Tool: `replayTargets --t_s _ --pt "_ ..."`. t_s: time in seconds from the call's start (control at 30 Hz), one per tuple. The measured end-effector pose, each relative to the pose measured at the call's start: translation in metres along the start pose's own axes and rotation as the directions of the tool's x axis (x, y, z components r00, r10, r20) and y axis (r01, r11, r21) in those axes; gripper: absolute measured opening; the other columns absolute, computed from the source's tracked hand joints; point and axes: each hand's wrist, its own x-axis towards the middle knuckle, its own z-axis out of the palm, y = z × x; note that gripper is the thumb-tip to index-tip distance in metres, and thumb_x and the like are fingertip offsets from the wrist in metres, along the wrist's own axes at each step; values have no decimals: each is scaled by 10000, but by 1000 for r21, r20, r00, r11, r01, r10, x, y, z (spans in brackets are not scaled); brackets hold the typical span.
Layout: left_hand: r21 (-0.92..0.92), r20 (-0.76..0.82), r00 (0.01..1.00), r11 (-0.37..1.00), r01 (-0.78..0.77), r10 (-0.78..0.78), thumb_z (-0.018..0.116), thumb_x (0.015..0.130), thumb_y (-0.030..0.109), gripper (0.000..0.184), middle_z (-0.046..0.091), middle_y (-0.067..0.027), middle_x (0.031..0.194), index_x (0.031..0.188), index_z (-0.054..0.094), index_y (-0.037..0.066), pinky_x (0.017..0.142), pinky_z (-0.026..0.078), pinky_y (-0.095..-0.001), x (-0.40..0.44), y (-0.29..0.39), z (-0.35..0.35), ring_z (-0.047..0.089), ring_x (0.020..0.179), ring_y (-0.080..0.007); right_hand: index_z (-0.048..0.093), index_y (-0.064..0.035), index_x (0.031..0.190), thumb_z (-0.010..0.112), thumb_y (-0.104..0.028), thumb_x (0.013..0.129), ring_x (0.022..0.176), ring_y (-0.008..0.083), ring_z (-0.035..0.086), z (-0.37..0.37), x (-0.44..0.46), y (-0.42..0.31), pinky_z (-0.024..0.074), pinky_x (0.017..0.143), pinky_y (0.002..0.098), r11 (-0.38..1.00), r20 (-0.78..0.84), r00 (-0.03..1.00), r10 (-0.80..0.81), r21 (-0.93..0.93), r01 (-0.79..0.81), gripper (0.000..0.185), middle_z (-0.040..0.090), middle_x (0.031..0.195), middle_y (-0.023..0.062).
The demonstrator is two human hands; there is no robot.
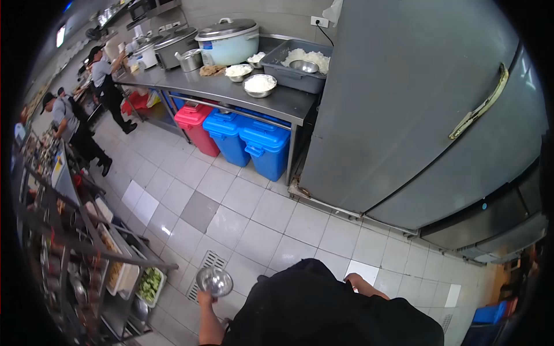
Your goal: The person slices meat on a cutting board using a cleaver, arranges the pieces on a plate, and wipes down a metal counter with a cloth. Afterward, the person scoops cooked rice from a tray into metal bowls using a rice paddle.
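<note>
My left hand grips the rim of a shiny metal bowl, held low over a floor drain grate. Nothing can be made out inside the bowl. On the other side of my black-clothed body, my right hand hangs by my side, partly covered by the clothing. Its fingers are too hidden to read. Ahead on a steel counter stand metal bowls heaped with white rice. Behind them a grey tub holds more rice, with an empty-looking metal bowl resting on it.
Lidded rice cookers line the counter, above a red bin and blue bins. A large grey refrigerator rises at right. At left is a metal rack with a tray of green vegetables. Co-workers stand farther back.
</note>
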Motion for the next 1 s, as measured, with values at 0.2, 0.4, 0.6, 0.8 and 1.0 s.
replayTargets --t_s 0.2,0.4,0.6,0.8,1.0 --pt "-209 -46 899 876 -435 435 496 842 51 440 660 -181 956 1273 464 -27 468 591 -380 96 263 19 704 709 -277 655 -61 884 487 -218 953 644 226 684 5 2 -108 562 518 359 934 -127 939 -321 122 336 241 686 820 93" --pt "-461 199 889 840 -287 413 553 830 48 462 627 -173 1102 1286 489 2 611 603 -394 118 435 94 681 812 -267 629 -59 1101 592 -293 958 747 154 671 -88 91 -308 535 594 304 689 -383 860 -338 522 504 277 695 883 64" --pt "-683 321 849 724 -100 420 536 835 35 493 598 -180 1186 1320 454 4 680 611 -428 112 569 107 665 943 -276 619 -50 1170 602 -265 959 777 160 672 -262 22 -559 530 706 310 464 -582 486 -652 201 863 302 703 910 77" --pt "-784 304 819 616 -75 487 564 835 80 473 624 -165 1157 1291 482 -17 641 619 -407 154 680 106 682 915 -276 558 -63 1268 598 -337 958 828 214 687 -395 -40 -722 536 772 357 373 -715 387 -582 188 908 416 697 995 110" --pt "-811 278 751 566 -151 599 566 845 106 425 667 -164 1052 1241 500 -37 630 600 -385 213 826 123 691 830 -278 500 -19 896 603 -372 912 648 263 683 -440 8 -821 551 575 386 516 -772 506 -386 274 812 369 681 851 158"
